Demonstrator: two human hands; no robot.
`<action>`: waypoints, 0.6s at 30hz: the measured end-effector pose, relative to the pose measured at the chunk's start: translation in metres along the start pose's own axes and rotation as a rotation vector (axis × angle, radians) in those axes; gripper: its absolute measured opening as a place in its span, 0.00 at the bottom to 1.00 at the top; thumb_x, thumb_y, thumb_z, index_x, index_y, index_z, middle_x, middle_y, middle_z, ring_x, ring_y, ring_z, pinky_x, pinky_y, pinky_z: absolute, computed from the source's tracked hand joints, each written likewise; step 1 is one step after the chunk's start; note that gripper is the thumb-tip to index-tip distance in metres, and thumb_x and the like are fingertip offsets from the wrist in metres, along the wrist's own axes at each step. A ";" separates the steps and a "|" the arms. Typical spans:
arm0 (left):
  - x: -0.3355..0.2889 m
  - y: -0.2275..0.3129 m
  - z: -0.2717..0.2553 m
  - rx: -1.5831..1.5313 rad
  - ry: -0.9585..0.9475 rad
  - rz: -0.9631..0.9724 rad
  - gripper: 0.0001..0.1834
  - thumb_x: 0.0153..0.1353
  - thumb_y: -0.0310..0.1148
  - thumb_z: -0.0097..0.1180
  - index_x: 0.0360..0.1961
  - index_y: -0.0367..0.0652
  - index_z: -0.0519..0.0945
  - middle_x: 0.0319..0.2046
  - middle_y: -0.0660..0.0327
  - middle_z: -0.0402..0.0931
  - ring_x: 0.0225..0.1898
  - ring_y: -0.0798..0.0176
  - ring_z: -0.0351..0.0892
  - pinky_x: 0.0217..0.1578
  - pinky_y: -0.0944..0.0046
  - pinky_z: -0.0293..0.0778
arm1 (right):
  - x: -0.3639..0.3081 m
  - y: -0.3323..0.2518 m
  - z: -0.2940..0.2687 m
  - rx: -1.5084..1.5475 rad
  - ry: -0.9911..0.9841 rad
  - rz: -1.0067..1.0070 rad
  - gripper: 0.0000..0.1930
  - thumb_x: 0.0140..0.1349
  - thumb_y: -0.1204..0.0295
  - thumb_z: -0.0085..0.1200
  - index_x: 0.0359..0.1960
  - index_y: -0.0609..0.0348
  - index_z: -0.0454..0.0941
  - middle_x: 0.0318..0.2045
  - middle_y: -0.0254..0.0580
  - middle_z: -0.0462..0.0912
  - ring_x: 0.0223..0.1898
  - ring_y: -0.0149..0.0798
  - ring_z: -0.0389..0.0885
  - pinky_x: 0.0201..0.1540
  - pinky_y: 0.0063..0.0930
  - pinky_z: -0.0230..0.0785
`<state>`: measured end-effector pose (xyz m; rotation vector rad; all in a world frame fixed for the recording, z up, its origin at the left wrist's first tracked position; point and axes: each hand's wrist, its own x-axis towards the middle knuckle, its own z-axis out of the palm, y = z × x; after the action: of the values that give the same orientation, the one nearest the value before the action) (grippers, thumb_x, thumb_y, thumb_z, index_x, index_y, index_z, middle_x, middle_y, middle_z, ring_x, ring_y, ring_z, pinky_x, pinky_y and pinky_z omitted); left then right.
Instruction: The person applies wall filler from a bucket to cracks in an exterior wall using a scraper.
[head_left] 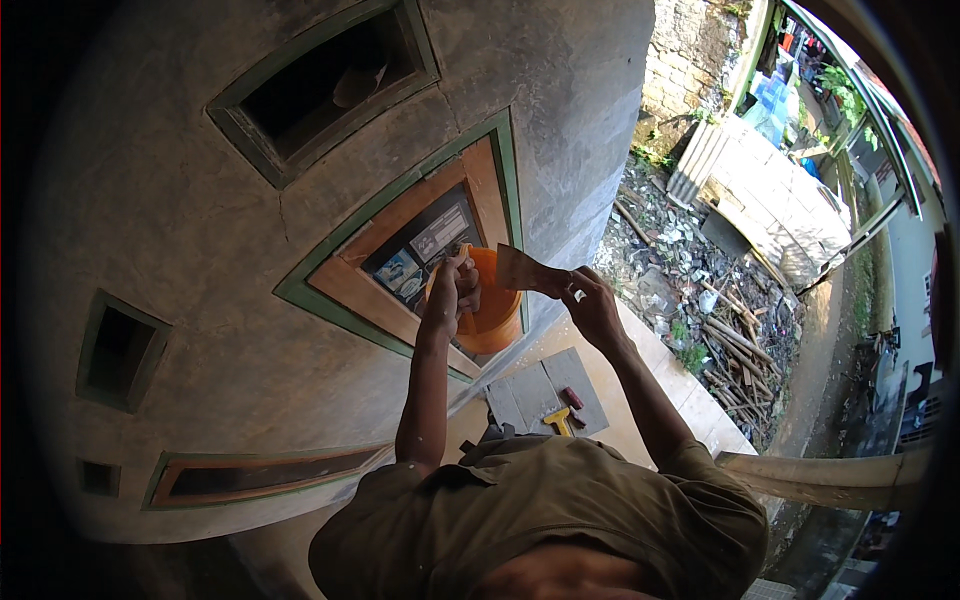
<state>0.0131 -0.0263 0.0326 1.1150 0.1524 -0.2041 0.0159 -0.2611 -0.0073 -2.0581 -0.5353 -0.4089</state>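
My left hand (455, 292) is closed on the rim of an orange bucket (494, 328), holding it up in front of the wall. A small yellowish bit shows at the top of that hand, too small to make out. In my right hand (598, 308) is a flat brownish scraper (524, 273), gripped at its narrow end between thumb and fingers. Its wide end reaches over the right side of the bucket's mouth. What lies inside the bucket cannot be made out well.
Below the bucket stands a grey platform (528, 388), bearing a yellow tool (558, 420) and a dark red object (572, 398). At left rises a plastered wall (230, 240) with a green-edged wooden window frame (362, 250). Debris and sticks (735, 350) cover the ground at right.
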 end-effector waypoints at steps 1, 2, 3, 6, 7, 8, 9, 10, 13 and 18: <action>0.001 0.000 0.000 0.003 -0.014 -0.006 0.12 0.62 0.43 0.36 0.25 0.52 0.63 0.11 0.74 0.50 0.09 0.78 0.46 0.10 0.76 0.47 | -0.003 0.008 0.003 0.001 -0.027 0.003 0.09 0.54 0.78 0.53 0.38 0.62 0.77 0.30 0.41 0.78 0.20 0.34 0.75 0.24 0.22 0.67; 0.002 -0.001 0.000 0.004 -0.015 -0.007 0.12 0.62 0.43 0.36 0.25 0.52 0.63 0.11 0.74 0.50 0.09 0.78 0.46 0.10 0.76 0.47 | -0.003 0.009 0.003 0.002 -0.055 0.005 0.10 0.56 0.76 0.53 0.40 0.61 0.77 0.29 0.41 0.77 0.19 0.33 0.74 0.25 0.22 0.67; 0.004 -0.001 0.000 -0.003 -0.015 -0.013 0.12 0.63 0.43 0.36 0.25 0.51 0.63 0.11 0.74 0.51 0.09 0.78 0.46 0.10 0.76 0.47 | -0.004 0.010 0.003 0.002 -0.053 0.006 0.10 0.56 0.76 0.53 0.40 0.61 0.77 0.29 0.41 0.77 0.19 0.33 0.74 0.25 0.22 0.67; 0.006 0.000 -0.001 -0.008 0.003 -0.031 0.12 0.63 0.43 0.36 0.26 0.51 0.63 0.11 0.73 0.51 0.09 0.78 0.46 0.10 0.76 0.47 | -0.002 0.000 -0.005 0.029 -0.189 0.252 0.12 0.59 0.73 0.51 0.44 0.57 0.76 0.29 0.44 0.79 0.25 0.34 0.79 0.28 0.28 0.71; 0.006 0.000 -0.002 -0.008 0.021 -0.044 0.12 0.63 0.43 0.36 0.26 0.51 0.63 0.11 0.73 0.51 0.09 0.78 0.46 0.11 0.76 0.48 | 0.000 -0.007 -0.010 0.158 -0.250 0.412 0.12 0.61 0.72 0.49 0.45 0.57 0.76 0.26 0.43 0.79 0.23 0.33 0.80 0.24 0.25 0.71; 0.006 -0.001 -0.001 -0.002 0.009 -0.042 0.12 0.63 0.43 0.36 0.26 0.51 0.63 0.11 0.73 0.51 0.09 0.78 0.46 0.11 0.76 0.48 | 0.000 -0.011 -0.015 0.285 -0.300 0.574 0.12 0.63 0.70 0.47 0.46 0.58 0.76 0.24 0.43 0.80 0.20 0.32 0.80 0.20 0.23 0.72; 0.007 -0.002 0.000 0.015 -0.004 -0.039 0.12 0.62 0.45 0.36 0.27 0.51 0.63 0.12 0.73 0.51 0.09 0.77 0.45 0.11 0.76 0.47 | -0.004 0.000 -0.009 0.446 -0.200 0.575 0.13 0.64 0.70 0.45 0.46 0.60 0.75 0.21 0.42 0.80 0.17 0.33 0.80 0.16 0.20 0.71; 0.008 -0.002 0.000 0.034 -0.018 -0.035 0.13 0.61 0.46 0.36 0.27 0.51 0.63 0.13 0.73 0.52 0.09 0.76 0.44 0.11 0.75 0.46 | -0.009 0.009 -0.005 0.569 -0.179 0.617 0.12 0.63 0.72 0.44 0.43 0.66 0.75 0.25 0.46 0.81 0.21 0.36 0.82 0.19 0.23 0.74; 0.009 -0.006 0.001 0.025 -0.004 -0.056 0.12 0.62 0.45 0.36 0.27 0.51 0.63 0.12 0.73 0.51 0.09 0.77 0.45 0.11 0.75 0.48 | -0.020 0.028 0.006 0.809 -0.141 0.573 0.12 0.63 0.73 0.44 0.36 0.73 0.75 0.29 0.52 0.81 0.27 0.43 0.83 0.22 0.29 0.77; 0.007 -0.009 0.003 0.056 0.054 -0.091 0.13 0.63 0.45 0.36 0.26 0.51 0.63 0.11 0.73 0.51 0.09 0.77 0.46 0.11 0.75 0.49 | -0.021 0.006 0.004 0.837 -0.105 0.469 0.16 0.65 0.66 0.44 0.40 0.73 0.72 0.31 0.53 0.80 0.28 0.46 0.82 0.23 0.31 0.76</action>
<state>0.0183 -0.0330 0.0243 1.1706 0.2468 -0.2609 0.0013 -0.2651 -0.0241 -1.3236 -0.2056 0.1911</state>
